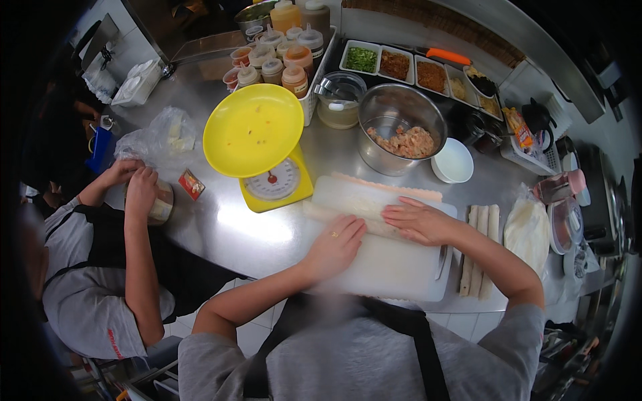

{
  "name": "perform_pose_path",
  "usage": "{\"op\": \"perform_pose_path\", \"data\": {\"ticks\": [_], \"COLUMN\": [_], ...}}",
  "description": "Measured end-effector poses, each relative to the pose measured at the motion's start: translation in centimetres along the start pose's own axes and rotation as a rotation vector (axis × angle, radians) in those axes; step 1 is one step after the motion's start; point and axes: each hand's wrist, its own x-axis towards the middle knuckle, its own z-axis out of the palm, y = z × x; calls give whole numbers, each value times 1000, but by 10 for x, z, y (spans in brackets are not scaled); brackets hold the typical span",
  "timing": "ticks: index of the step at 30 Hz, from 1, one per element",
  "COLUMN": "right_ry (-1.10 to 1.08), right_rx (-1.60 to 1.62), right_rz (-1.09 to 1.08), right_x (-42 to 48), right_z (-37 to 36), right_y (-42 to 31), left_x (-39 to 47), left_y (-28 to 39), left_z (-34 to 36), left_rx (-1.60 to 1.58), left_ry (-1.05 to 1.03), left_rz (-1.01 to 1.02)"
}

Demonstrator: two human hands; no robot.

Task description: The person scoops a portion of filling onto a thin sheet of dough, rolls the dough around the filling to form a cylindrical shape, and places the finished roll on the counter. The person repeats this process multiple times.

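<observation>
A white cutting board [396, 273] lies before me on the steel counter. Across it stretches a long pale roll in a thin wrapper [375, 228]. My left hand [337, 244] rests on the roll with bent fingers, a ring on one of them. Flat over its right part, my right hand [419, 220] presses with fingers extended. Whatever is inside the roll is hidden. Right of the board, several similar rolls [481, 250] lie side by side. A metal utensil [441, 263] sits at the board's right edge. Beyond the board, a steel pot [401, 100] contains minced filling [406, 142].
A yellow kitchen scale [273, 183] and white bowl [452, 160] flank the pot. Squeeze bottles [296, 80] and topping trays [396, 64] line the back. At right is a bag of pale wrappers [526, 235]. Another person's hands [140, 183] work over a container [163, 203] at left.
</observation>
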Motion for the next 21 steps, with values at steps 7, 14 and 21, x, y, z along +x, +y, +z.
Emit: {"op": "perform_pose_path", "data": {"ticks": [7, 14, 21], "right_ry": [48, 8, 50], "right_rx": [158, 8, 48], "right_rz": [-167, -82, 218], "right_x": [96, 44, -22], "right_z": [10, 12, -2], "right_y": [8, 12, -5], "left_x": [0, -1, 0], "left_y": [-2, -1, 0], "left_z": [-2, -3, 0], "left_rx": [39, 29, 18], "left_ry": [5, -13, -33], "left_rz": [53, 33, 10]}}
